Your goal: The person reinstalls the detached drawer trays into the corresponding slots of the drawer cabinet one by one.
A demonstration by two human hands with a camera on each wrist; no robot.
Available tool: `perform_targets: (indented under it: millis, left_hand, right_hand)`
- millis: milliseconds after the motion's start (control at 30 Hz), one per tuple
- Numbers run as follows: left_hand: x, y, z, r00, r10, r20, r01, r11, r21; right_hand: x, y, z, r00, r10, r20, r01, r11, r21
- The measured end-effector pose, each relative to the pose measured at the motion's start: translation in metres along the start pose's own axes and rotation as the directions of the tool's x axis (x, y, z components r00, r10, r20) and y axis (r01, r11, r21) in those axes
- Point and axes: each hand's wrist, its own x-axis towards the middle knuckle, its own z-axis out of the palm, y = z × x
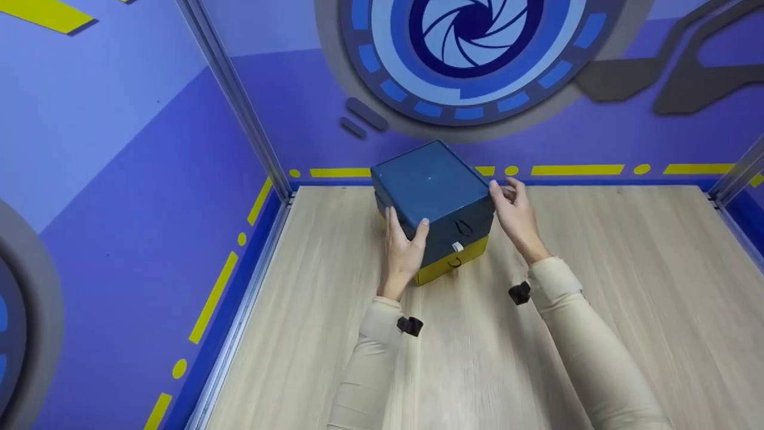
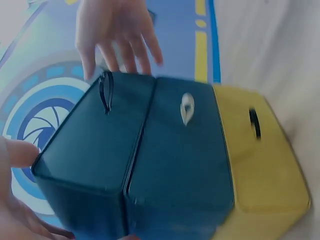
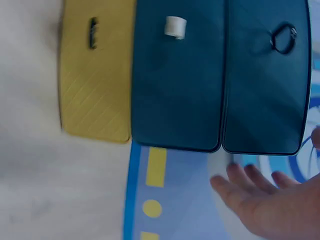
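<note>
Three boxes stand stacked near the back wall: a dark teal top box (image 1: pixel 430 179) with a black loop, a teal middle box (image 2: pixel 180 155) with a white loop, and a yellow box (image 1: pixel 450 263) with a black loop beneath. My left hand (image 1: pixel 404 254) rests against the stack's left side, its thumb at the top box's edge and its fingers fairly straight along the side. Beside the top box's right corner is my right hand (image 1: pixel 514 215), fingers loosely bent. In the right wrist view, a gap shows between those fingers (image 3: pixel 245 190) and the box.
The boxes stand on a pale wooden table (image 1: pixel 627 286). Behind rises a purple-blue printed wall (image 1: pixel 286 107), and another panel (image 1: pixel 149 209) borders the left side. A metal post (image 1: pixel 239 101) joins them at the corner. Small black devices (image 1: pixel 410 325) sit at both wrists.
</note>
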Motion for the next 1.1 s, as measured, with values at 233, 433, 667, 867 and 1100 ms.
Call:
perform_targets:
  millis: [233,433,667,867,1100]
  left_hand:
    - [0.000,-0.005,0.007,0.999,-0.034,0.028,0.035,0.998,-0.049]
    - [0.014,-0.007,-0.003,0.988,-0.051,0.143,0.074,0.984,-0.162]
    - [0.031,-0.011,-0.010,0.961,-0.007,0.278,0.096,0.947,-0.307]
    - [0.032,-0.012,-0.014,0.942,-0.018,0.334,0.127,0.943,-0.308]
    - [0.030,-0.013,-0.018,0.937,0.003,0.348,0.108,0.949,-0.297]
  right_hand:
    - [0.008,0.008,-0.008,0.984,0.086,0.159,-0.107,0.986,0.126]
    - [-0.013,0.020,-0.011,0.991,0.092,0.098,-0.111,0.972,0.209]
    - [-0.045,0.020,-0.011,0.984,0.171,0.058,-0.180,0.946,0.268]
    - [-0.063,0.017,-0.009,0.978,0.204,0.043,-0.209,0.946,0.249]
    - [-0.064,0.014,-0.018,0.974,0.201,0.100,-0.214,0.966,0.144]
